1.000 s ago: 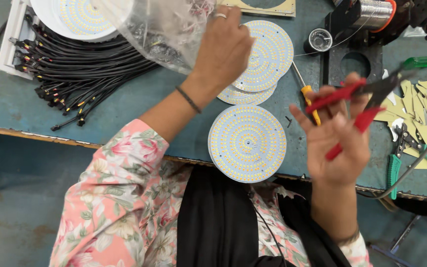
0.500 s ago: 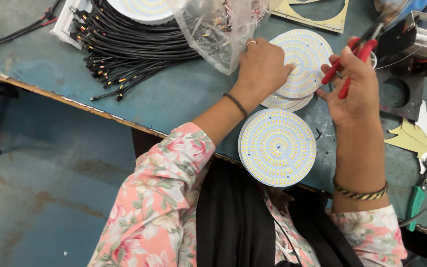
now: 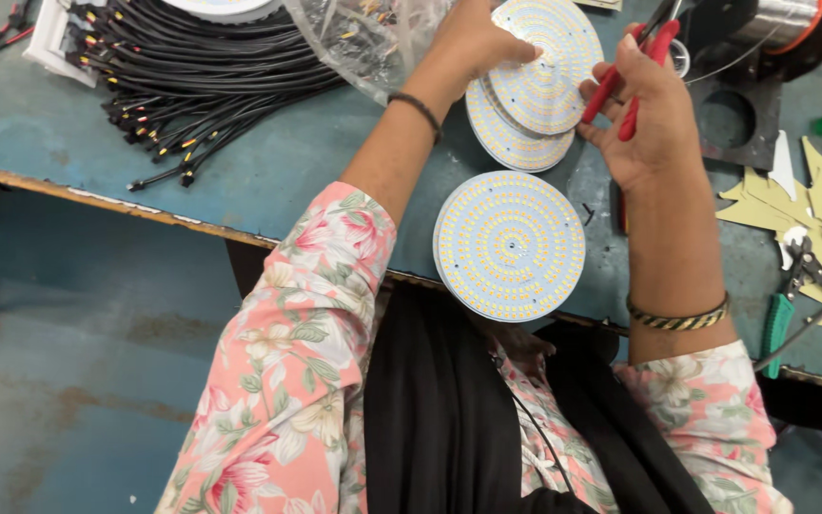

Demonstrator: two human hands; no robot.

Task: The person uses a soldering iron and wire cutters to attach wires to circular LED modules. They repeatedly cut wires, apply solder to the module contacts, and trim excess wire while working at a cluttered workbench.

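Observation:
My left hand [image 3: 473, 43] grips the left edge of a round white LED board [image 3: 549, 62], which lies tilted on top of another such board [image 3: 506, 138]. A clear plastic bag [image 3: 368, 33] of small parts sits against that hand's wrist side. My right hand [image 3: 649, 119] is closed around red-handled pliers [image 3: 625, 81], and their tip points up past the top board's right edge. A third round LED board [image 3: 511, 246] lies flat by the table's front edge, between my two forearms.
A bundle of black cables [image 3: 192, 86] covers the blue table [image 3: 268, 181] at left. A black plate with a round hole [image 3: 725, 119] and a wire spool [image 3: 782, 24] sit at right. Yellow card pieces [image 3: 811, 200] and green-handled pliers [image 3: 792, 286] lie far right.
My left hand has moved off the plastic bag onto the top LED board. My right hand has carried the red pliers in beside that board. The view has shifted left.

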